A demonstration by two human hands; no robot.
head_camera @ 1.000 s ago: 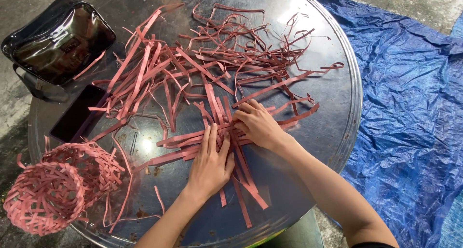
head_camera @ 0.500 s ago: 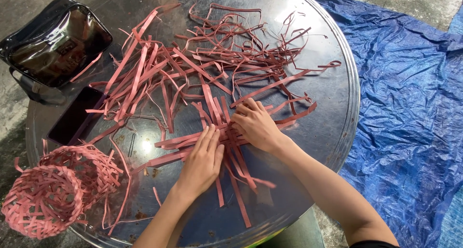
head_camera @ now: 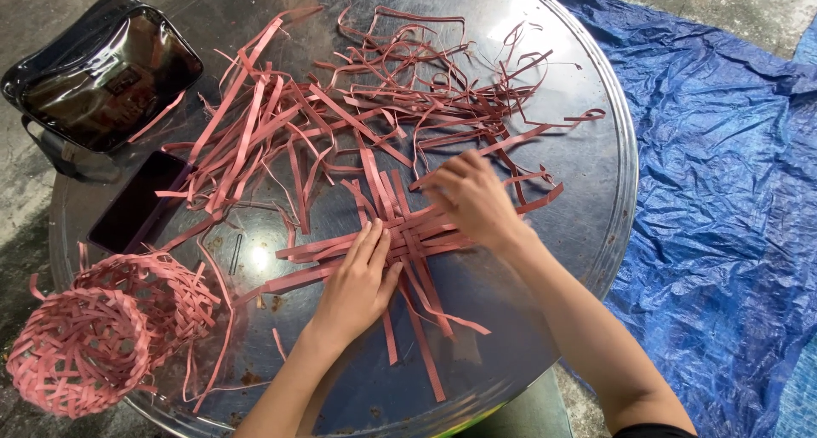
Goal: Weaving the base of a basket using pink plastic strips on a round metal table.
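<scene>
Several pink strips are crossed into a small woven patch (head_camera: 408, 229) in the middle of a round metal tabletop (head_camera: 587, 174). My left hand (head_camera: 357, 285) lies flat on the patch's left side, fingers together, pressing the strips down. My right hand (head_camera: 472, 201) rests on the patch's right side, its fingers curled over the strips there and pinching one of them. A loose heap of pink strips (head_camera: 366, 97) spreads over the far half of the top.
Two woven pink baskets (head_camera: 102, 332) sit at the near left edge. A dark phone (head_camera: 136, 204) lies beside them. A black glossy bag (head_camera: 98, 72) stands at the far left. A blue tarp (head_camera: 723, 217) covers the ground on the right.
My right hand has shifted slightly right and away along the strips. My left hand stays flat on the patch. The view has drifted a little.
</scene>
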